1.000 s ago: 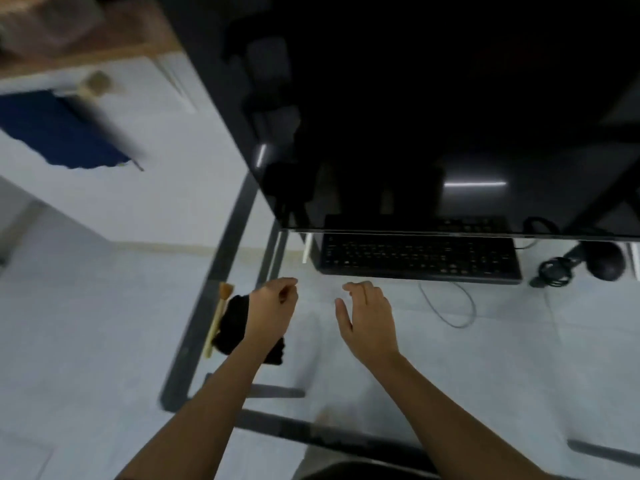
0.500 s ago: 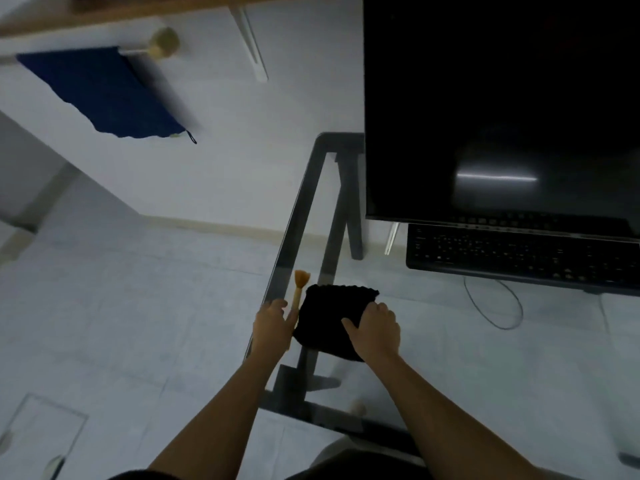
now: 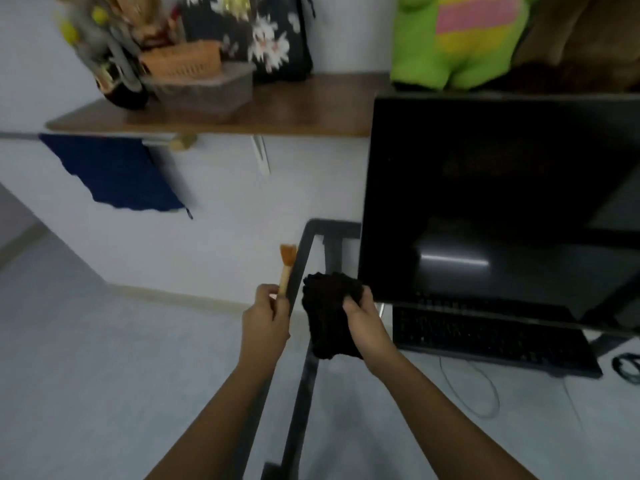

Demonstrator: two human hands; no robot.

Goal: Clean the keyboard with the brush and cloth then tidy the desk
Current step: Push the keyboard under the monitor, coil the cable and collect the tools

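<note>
Black flat monitor (image 3: 502, 202), screen dark, fills the frame from 1 to 4 o'clock, with a pale streak of reflected light low on the panel. Glass-topped table with dark metal frame (image 3: 303, 393) runs from the centre down to 6 o'clock; pale floor shows through the glass. Brown wooden wall shelf (image 3: 277, 116) spans 10 to 12 o'clock, blurred. It carries a woven basket in a grey tray (image 3: 197, 81) and a black flower-print bag (image 3: 263, 32). Bright green plush toy with pink and yellow stripes (image 3: 457, 43) sits at 1 o'clock above the monitor's top edge. Dark blue fabric (image 3: 114, 171) hangs under the shelf at 9 to 10 o'clock. Black flat keyboard (image 3: 491, 337) lies on the table at 4 o'clock, just under the monitor's lower edge, its left end near the right hand. Black knitted cloth (image 3: 325, 320) is bunched at centre, over the table's left edge, at 9 o'clock from the keyboard; cannot tell whether its lower end touches the glass. Right hand (image 3: 367, 327) has fingers curled into the cloth's right side, the grip closed tight on the fabric. Left hand (image 3: 266, 317) is at 9 o'clock from the cloth, apart from it. Its grip pinches the lower handle of the small wooden brush with orange bristles (image 3: 286, 268). Brush stands near upright, bristles toward 12 o'clock, raised just left of the table frame. Thin white cable (image 3: 485, 393) loops on the glass at 5 o'clock, below the keyboard.
</note>
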